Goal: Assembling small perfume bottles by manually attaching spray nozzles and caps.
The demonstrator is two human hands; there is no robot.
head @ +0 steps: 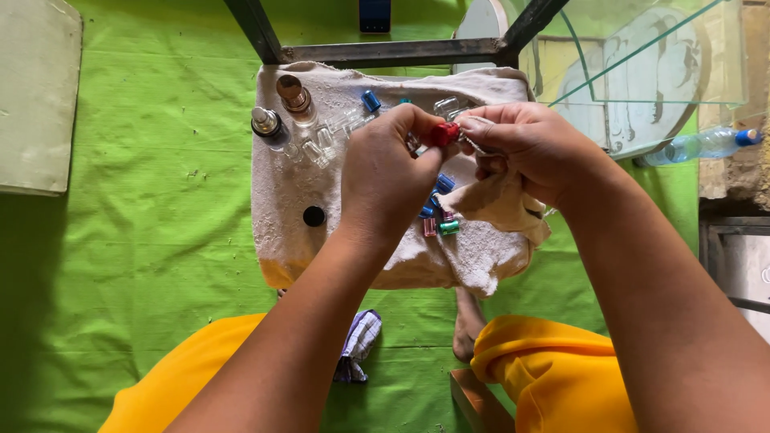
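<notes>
My left hand [389, 172] is curled shut, thumb and fingertips pinching a small red cap [443, 133] that sits right at the meeting point of both hands. My right hand [529, 148] is closed too, its fingers gripping a small clear glass vial [473, 132] that touches the red cap from the three o'clock side; much of the vial is hidden by my fingers, and a fold of pale rag [501, 204] is tucked under that palm. Below the hands, at about six o'clock, a few little caps lie together on the cloth: blue ones [443, 183], a pink one [430, 228] and a green one [449, 227]. All of this rests on a stained cream towel [289, 200] spread out in front of me. At nine o'clock from my left hand a round black cap [314, 216] lies alone on the towel. Up at ten to eleven o'clock stand a bottle with a brown top [293, 96] and another with a silver top [265, 124], with several clear empty vials [321, 144] just beside them and a lone blue cap [370, 101] near twelve o'clock. The towel lies on a bright green sheet [136, 240]. A dark metal frame [393, 52] crosses at twelve o'clock, and far out at three o'clock a plastic water bottle [706, 144] with a blue lid lies on its side.
</notes>
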